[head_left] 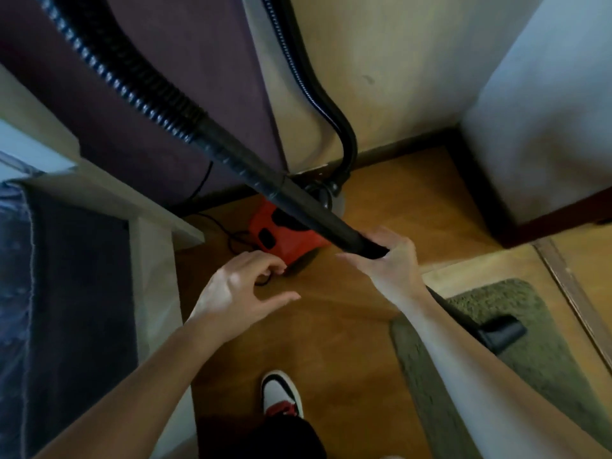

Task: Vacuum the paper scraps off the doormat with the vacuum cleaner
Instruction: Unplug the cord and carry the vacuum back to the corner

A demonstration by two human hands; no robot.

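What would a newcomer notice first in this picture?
A black hose crosses the picture from the upper left to the middle, where the right grip, a bare hand, holds its end. Below it, a red vacuum cleaner sits on the floor. At the lower right lies a green doormat with a black nozzle on it.

A brown wooden floor (331,329) meets a cream wall (390,77) at the far side. At the right, a whitish wall (546,111) juts forward with a dark skirting board (480,190) along its foot. A dark purple panel (198,77) borders the cream wall's left edge. At the left, a pale ledge (99,183) stands above dark cloth (73,293). The light is dim.
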